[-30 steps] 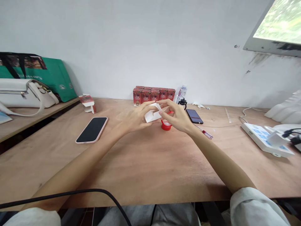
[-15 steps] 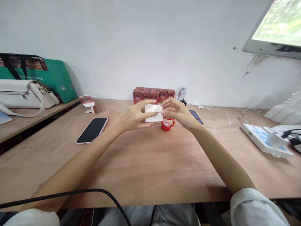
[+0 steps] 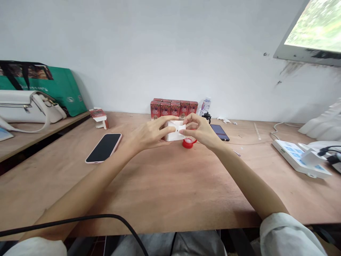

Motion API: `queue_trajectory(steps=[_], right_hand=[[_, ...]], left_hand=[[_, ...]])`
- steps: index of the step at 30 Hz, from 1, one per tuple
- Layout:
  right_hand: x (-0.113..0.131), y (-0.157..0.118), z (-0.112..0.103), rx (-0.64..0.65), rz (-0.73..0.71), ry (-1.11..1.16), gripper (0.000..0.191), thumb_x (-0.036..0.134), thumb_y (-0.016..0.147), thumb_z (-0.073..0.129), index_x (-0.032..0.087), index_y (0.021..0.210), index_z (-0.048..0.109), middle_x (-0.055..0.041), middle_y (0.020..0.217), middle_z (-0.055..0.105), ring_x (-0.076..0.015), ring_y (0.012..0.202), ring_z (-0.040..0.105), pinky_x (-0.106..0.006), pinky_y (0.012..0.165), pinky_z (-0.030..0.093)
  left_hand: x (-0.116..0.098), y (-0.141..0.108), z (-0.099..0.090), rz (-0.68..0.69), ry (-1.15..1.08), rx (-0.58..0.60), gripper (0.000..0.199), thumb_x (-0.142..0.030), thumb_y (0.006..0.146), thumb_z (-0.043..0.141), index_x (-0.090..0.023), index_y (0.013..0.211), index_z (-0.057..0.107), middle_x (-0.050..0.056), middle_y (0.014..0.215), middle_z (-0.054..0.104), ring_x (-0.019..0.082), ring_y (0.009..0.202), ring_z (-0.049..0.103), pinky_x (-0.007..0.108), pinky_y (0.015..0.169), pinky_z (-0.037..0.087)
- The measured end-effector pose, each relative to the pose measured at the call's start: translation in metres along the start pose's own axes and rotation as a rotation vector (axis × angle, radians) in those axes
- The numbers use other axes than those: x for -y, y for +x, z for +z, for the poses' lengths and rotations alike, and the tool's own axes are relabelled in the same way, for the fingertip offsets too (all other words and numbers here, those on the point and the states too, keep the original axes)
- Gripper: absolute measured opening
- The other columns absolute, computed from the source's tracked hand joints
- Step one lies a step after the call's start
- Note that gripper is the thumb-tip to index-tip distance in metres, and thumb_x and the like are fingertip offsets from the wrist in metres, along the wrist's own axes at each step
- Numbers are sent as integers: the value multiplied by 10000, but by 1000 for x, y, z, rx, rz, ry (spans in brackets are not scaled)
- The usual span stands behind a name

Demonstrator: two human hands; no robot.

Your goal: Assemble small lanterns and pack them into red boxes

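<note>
- The tabletop (image 3: pixel 170 192) carries a pink-cased phone (image 3: pixel 104 147) to the left, a white power strip (image 3: pixel 301 158) at the far right, and a row of red cartons (image 3: pixel 174 107) against the wall.
- The left hand (image 3: pixel 149 135) grips the small white box (image 3: pixel 173 131) from its left side, fingers wrapped around it.
- The right hand (image 3: pixel 200 131) pinches the box's right end flap between thumb and forefinger.
- Over the last second the box has turned from tilted to level and come lower, just above the tabletop; the flap now looks nearly pressed shut.
- A small red cup (image 3: pixel 188 142) stands right beneath the box, partly hidden.
</note>
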State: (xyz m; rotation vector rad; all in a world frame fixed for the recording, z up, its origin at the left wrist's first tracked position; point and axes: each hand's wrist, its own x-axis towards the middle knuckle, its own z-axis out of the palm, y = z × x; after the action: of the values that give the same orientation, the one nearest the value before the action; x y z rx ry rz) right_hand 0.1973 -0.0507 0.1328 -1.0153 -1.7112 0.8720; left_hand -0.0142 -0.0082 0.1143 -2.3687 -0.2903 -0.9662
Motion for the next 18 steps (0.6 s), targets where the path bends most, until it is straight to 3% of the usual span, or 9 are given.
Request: queue_trajectory(steps=[10, 18], right_hand=[[-4, 1, 6, -107, 7, 26, 479, 280, 552, 787, 214, 895, 460, 8, 856, 558, -106, 658, 585, -277, 587, 499], [-9, 4, 5, -55, 6, 49, 558, 331, 526, 819, 226, 956, 478, 23, 823, 543, -106, 629, 576, -261, 533, 488]], left_hand=[[-5, 1, 0, -48, -97, -26, 113, -285, 867, 526, -192, 926, 500, 128, 1170, 609, 208, 1067, 599, 336, 839, 535], [-6, 0, 1, 7, -90, -52, 81, -261, 860, 547, -188, 884, 522, 129, 1164, 595, 193, 1013, 616, 357, 839, 560]])
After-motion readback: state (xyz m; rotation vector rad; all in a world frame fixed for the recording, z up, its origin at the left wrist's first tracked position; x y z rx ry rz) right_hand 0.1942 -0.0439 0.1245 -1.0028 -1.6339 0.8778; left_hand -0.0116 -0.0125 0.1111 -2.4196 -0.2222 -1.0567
